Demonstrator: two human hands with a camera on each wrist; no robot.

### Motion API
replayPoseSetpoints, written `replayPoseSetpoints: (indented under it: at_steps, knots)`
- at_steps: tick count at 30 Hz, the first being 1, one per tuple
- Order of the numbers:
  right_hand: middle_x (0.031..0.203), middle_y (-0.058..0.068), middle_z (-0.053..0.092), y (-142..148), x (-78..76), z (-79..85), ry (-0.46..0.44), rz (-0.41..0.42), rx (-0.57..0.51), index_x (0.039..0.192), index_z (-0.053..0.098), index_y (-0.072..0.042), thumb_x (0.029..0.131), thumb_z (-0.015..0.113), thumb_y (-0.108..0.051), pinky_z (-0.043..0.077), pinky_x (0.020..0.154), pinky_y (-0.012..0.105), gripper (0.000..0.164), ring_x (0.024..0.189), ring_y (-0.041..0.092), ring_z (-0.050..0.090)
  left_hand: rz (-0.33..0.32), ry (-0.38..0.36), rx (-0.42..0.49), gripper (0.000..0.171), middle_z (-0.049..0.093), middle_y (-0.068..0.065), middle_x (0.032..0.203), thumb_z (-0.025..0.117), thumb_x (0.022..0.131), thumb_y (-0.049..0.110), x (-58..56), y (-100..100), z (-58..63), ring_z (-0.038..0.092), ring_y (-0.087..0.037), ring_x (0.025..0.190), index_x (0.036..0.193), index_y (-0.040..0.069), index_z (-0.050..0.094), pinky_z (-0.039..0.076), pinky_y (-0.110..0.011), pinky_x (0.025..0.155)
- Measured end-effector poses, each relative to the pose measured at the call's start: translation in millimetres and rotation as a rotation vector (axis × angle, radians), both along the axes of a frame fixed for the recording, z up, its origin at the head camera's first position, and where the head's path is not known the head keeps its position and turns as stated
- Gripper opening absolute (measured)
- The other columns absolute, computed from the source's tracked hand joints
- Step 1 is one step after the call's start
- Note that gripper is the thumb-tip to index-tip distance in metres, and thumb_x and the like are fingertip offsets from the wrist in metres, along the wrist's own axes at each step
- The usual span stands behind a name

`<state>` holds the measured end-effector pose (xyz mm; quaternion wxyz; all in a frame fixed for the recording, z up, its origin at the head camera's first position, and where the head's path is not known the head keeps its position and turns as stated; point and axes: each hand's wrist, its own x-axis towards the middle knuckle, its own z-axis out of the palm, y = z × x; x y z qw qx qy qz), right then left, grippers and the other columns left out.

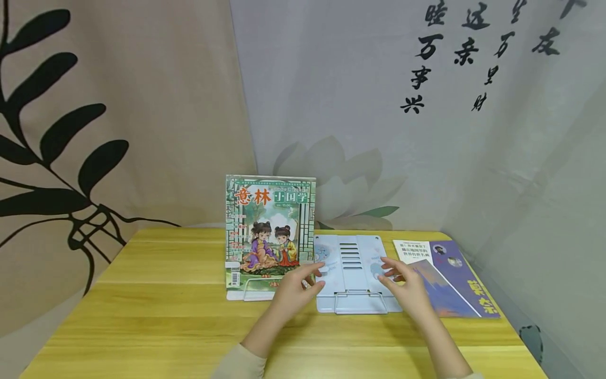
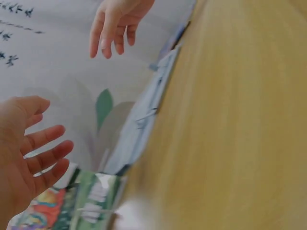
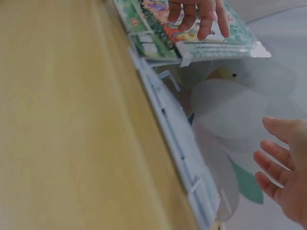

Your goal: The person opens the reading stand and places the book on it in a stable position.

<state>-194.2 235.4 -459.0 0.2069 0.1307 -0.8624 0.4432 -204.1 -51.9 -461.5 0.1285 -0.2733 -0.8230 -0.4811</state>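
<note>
A pale blue book stand (image 1: 351, 263) lies flat on the table, with slots down its middle and a wire page holder at its front. Over its left edge hovers my left hand (image 1: 296, 288), fingers loosely bent and holding nothing. My right hand (image 1: 406, 284) is above its right edge, also holding nothing, thumb and fingers apart. Both wrist views show the hands raised over the stand with spread fingers. Left of it a green magazine (image 1: 270, 231) with two cartoon children on the cover stands upright on another stand (image 1: 235, 296), its wire holder across the bottom.
A purple and white book (image 1: 456, 279) lies on the wooden table (image 1: 156, 310) to the right, close to the table's right edge. Behind the table hangs a printed curtain (image 1: 331, 105) with leaves, a lotus and black characters.
</note>
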Motion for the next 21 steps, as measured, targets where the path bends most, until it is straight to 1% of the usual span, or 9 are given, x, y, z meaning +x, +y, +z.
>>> replayPoseSetpoints:
  at_steps: [3,5,10,12,15,17,21]
  knots:
    - [0.100,0.013,0.067,5,1.7,-9.0,-0.049,-0.017,0.001,0.120,0.064,-0.002,0.083,0.074,-0.002,0.051,0.071,0.033,0.039,0.085,0.023,0.062,-0.014,-0.021,-0.003,0.038,0.069,-0.009,0.096,0.070,0.086,0.011,2.3,8,-10.7,0.060,-0.010,0.071,0.123,0.007,0.064,0.050,-0.023,0.060]
    - [0.099,0.013,0.066,9,3.1,-14.2,-0.079,-0.022,0.006,0.119,0.064,-0.001,0.082,0.074,-0.002,0.051,0.069,0.030,0.039,0.083,0.020,0.062,-0.024,-0.041,-0.010,0.037,0.069,-0.010,0.096,0.070,0.086,0.011,3.9,12,-18.2,0.060,-0.009,0.069,0.123,0.005,0.064,0.051,-0.024,0.061]
    - [0.097,0.010,0.067,16,7.5,-26.4,-0.149,-0.004,0.018,0.119,0.065,-0.002,0.082,0.075,-0.005,0.049,0.067,0.027,0.038,0.081,0.014,0.061,-0.026,-0.114,-0.004,0.037,0.069,-0.010,0.093,0.071,0.085,0.009,7.0,19,-34.7,0.059,-0.008,0.068,0.120,0.002,0.065,0.051,-0.024,0.064]
    - [0.096,0.009,0.067,19,9.4,-31.0,-0.172,0.011,0.004,0.118,0.065,-0.001,0.082,0.075,-0.005,0.050,0.068,0.027,0.038,0.081,0.014,0.061,-0.020,-0.143,-0.002,0.036,0.068,-0.008,0.092,0.071,0.084,0.009,7.9,22,-38.8,0.057,-0.007,0.067,0.119,0.001,0.066,0.050,-0.023,0.063]
    - [0.095,0.009,0.067,23,12.7,-36.2,-0.222,0.027,-0.031,0.118,0.065,0.001,0.082,0.074,-0.004,0.051,0.068,0.027,0.037,0.079,0.015,0.061,-0.008,-0.165,-0.016,0.034,0.068,-0.006,0.091,0.072,0.083,0.010,9.0,25,-43.0,0.054,-0.005,0.065,0.116,0.002,0.067,0.048,-0.022,0.062]
    - [0.096,0.008,0.067,24,15.1,-38.6,-0.268,0.036,-0.047,0.119,0.064,0.001,0.083,0.073,-0.004,0.051,0.068,0.027,0.038,0.079,0.015,0.061,0.009,-0.166,-0.029,0.033,0.068,-0.005,0.091,0.072,0.083,0.011,9.9,27,-44.8,0.053,-0.004,0.066,0.115,0.003,0.068,0.047,-0.022,0.062]
    - [0.096,0.005,0.066,26,19.6,-42.4,-0.357,0.022,-0.056,0.120,0.064,-0.002,0.084,0.074,-0.007,0.050,0.067,0.026,0.038,0.079,0.014,0.059,0.044,-0.145,-0.060,0.031,0.069,-0.004,0.089,0.073,0.081,0.011,10.8,32,-48.3,0.053,-0.004,0.067,0.111,0.004,0.070,0.046,-0.021,0.061]
